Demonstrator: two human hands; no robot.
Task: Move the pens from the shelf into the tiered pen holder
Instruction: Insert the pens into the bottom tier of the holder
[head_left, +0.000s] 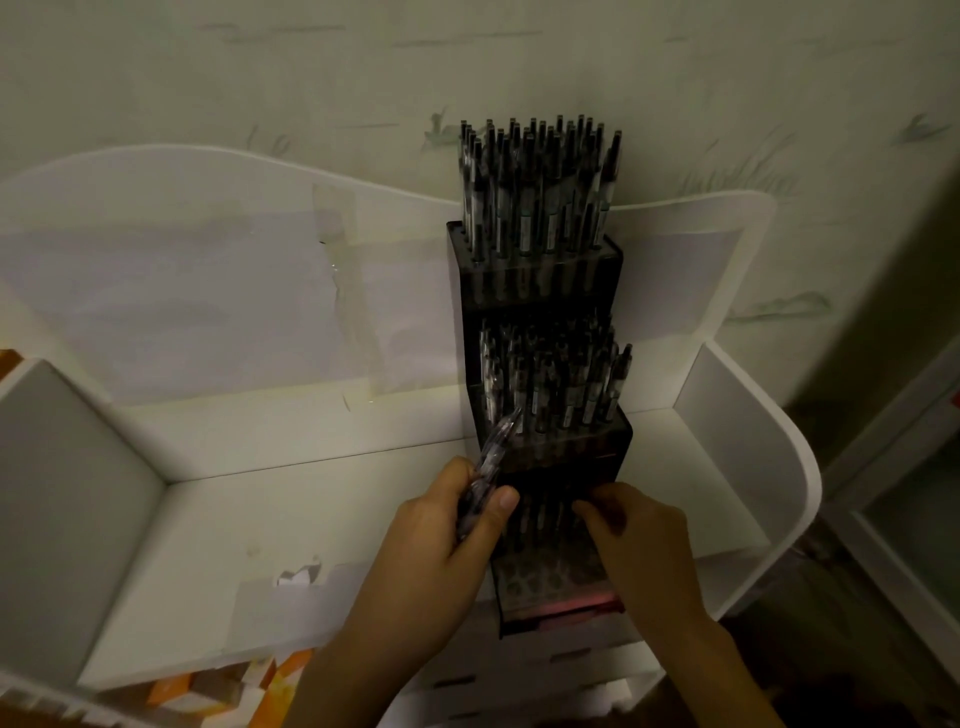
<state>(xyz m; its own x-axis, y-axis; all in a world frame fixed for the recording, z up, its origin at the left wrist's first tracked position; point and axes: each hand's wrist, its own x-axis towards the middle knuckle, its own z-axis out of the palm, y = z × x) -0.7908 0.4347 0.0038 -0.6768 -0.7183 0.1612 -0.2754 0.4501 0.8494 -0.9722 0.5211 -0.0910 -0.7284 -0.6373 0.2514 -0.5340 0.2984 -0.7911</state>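
Note:
A dark tiered pen holder (540, 280) stands on the white shelf (291, 525), right of centre. Its top and middle tiers are packed with several upright pens (540, 182). The lowest tier holds a few pens, with open holes showing at its front. My left hand (441, 545) grips a bundle of clear pens (493, 452) that points up toward the middle tier. My right hand (634, 530) is over the lowest tier with its fingers curled at the pen tops; whether it pinches a pen is hidden.
The shelf has white side walls (727, 395) and a curved back panel (208, 270) with taped paper. A patterned wall rises behind. Orange-patterned items (270, 680) lie below the shelf's front edge. White drawers (545, 670) sit under the holder.

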